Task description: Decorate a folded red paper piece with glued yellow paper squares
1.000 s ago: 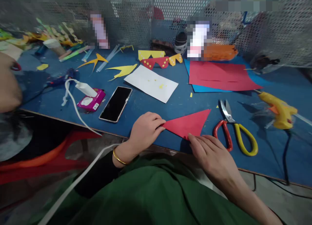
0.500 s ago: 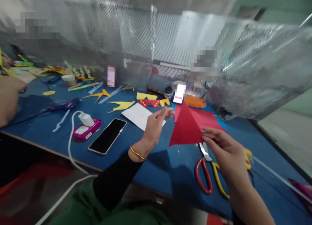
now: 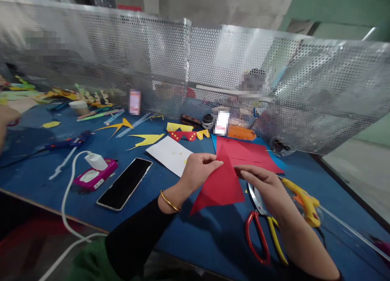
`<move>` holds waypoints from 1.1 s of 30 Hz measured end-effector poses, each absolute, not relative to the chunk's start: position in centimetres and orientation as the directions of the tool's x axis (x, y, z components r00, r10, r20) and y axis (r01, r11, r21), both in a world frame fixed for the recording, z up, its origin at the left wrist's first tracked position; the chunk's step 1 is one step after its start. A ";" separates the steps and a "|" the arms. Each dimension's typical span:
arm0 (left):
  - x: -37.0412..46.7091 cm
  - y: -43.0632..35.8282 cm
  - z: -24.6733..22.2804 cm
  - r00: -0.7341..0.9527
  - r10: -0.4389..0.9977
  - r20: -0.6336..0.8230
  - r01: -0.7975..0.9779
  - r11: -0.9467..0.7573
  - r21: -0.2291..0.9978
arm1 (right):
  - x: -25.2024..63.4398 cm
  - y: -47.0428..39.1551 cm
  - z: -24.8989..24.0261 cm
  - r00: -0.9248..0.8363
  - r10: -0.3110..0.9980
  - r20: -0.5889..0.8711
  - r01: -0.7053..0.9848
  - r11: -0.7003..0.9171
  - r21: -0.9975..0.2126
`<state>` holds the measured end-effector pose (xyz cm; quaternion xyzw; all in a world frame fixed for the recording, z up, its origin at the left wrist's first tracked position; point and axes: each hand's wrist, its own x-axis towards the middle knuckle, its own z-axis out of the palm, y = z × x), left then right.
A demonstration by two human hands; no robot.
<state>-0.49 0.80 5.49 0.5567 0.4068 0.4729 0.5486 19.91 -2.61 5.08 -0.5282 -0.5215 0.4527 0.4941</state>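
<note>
A folded piece of red paper (image 3: 219,187), roughly triangular, is held up above the blue table between my two hands. My left hand (image 3: 198,169) pinches its upper left edge between thumb and fingers. On the other side, my right hand (image 3: 265,187) has its thumb and fingertips closed at the paper's right edge. Under and beside my right hand lie scissors (image 3: 257,199) with one red and one yellow handle. Flat red sheets (image 3: 246,153) rest on a blue sheet just beyond the hands. A white sheet (image 3: 169,155) lies to the left of them.
A black-screened phone (image 3: 124,183) and a magenta power socket (image 3: 97,175) with a white cable lie left. A yellow glue gun (image 3: 304,202) is at right, a blue one (image 3: 70,142) at far left. Paper cutouts (image 3: 183,135) and a perforated metal screen (image 3: 146,57) stand behind.
My left hand, earlier apart from the red paper, now grips its upper left edge. The paper has come lower and turned, and my right hand has moved up along its right edge.
</note>
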 end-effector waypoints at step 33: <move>1.0 0.4 3.1 0.473 0.879 0.055 0.288 -0.213 0.934 | 18.6 -1.7 4.1 0.197 0.976 0.091 0.115 0.069 -0.991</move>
